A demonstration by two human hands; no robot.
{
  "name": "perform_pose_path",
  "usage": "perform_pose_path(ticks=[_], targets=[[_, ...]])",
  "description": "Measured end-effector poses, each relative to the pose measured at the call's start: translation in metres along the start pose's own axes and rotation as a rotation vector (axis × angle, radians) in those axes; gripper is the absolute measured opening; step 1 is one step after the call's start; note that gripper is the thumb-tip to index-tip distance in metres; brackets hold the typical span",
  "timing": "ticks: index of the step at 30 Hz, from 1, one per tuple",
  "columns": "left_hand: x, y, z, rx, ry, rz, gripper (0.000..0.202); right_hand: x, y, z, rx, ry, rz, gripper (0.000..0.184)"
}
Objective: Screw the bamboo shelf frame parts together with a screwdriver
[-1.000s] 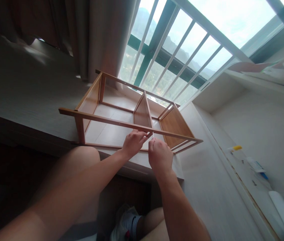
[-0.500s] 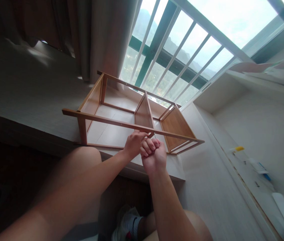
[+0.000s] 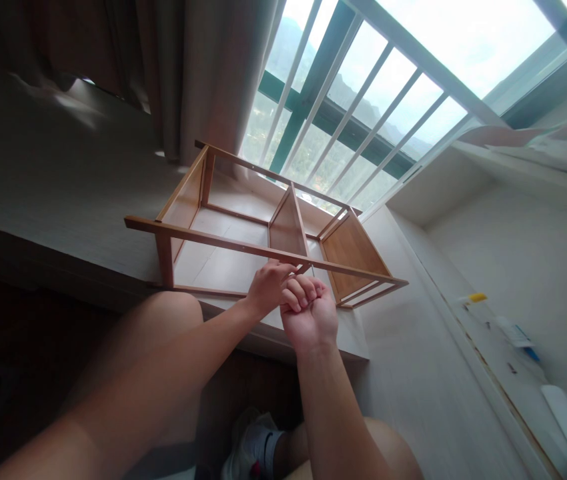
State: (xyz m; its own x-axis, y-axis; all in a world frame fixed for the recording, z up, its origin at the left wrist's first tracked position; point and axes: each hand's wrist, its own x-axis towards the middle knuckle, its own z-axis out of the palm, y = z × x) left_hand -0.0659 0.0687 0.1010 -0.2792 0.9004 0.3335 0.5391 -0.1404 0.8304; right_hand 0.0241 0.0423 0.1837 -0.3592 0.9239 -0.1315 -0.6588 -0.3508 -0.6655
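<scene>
A wooden shelf frame point(image 3: 213, 240) lies on its side on the pale ledge, with a middle panel point(image 3: 287, 227) and a panel near each end. My left hand point(image 3: 269, 285) is closed at the near rail point(image 3: 203, 239), its fingers around the spot where the middle panel meets it. Just right of it, my right hand point(image 3: 310, 310) makes a fist, palm side toward me. A thin, dark sliver shows above this fist by the rail; what the fingers hold is mostly hidden and too small to name.
Behind the frame is a window with white bars point(image 3: 348, 120). A grey curtain point(image 3: 213, 73) hangs at the left. On the right, a white ledge holds a yellow-tipped item point(image 3: 477, 297) and a blue-and-white one point(image 3: 518, 333). My knees flank the ledge's front edge point(image 3: 273, 333).
My right fist has turned slightly at the wrist and shifted a little to the right. My left hand and the shelf frame stay where they were.
</scene>
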Motion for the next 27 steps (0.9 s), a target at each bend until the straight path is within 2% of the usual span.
perform_pose_path(ticks=[4,9,13,22,24,27], targets=[[0.002,0.001,0.002,0.082,0.029,0.037,0.022,0.000,0.002,-0.005,-0.134,0.071,-0.009,0.027],[0.002,0.002,0.004,0.137,0.052,0.046,0.022,0.007,0.006,-0.021,-0.444,0.194,-0.086,0.027],[0.002,0.003,0.003,0.143,0.037,0.040,0.023,0.011,0.007,-0.030,-0.555,0.199,-0.068,0.028],[0.003,-0.002,0.007,0.120,0.062,0.048,0.021,0.015,0.002,-0.032,-0.738,0.208,-0.103,0.029],[0.003,-0.002,0.006,0.118,0.056,0.046,0.022,0.015,-0.001,-0.034,-0.919,0.218,-0.164,0.031],[0.003,-0.001,0.006,0.109,0.056,0.032,0.022,0.014,-0.008,-0.035,-1.457,0.207,-0.368,0.037]])
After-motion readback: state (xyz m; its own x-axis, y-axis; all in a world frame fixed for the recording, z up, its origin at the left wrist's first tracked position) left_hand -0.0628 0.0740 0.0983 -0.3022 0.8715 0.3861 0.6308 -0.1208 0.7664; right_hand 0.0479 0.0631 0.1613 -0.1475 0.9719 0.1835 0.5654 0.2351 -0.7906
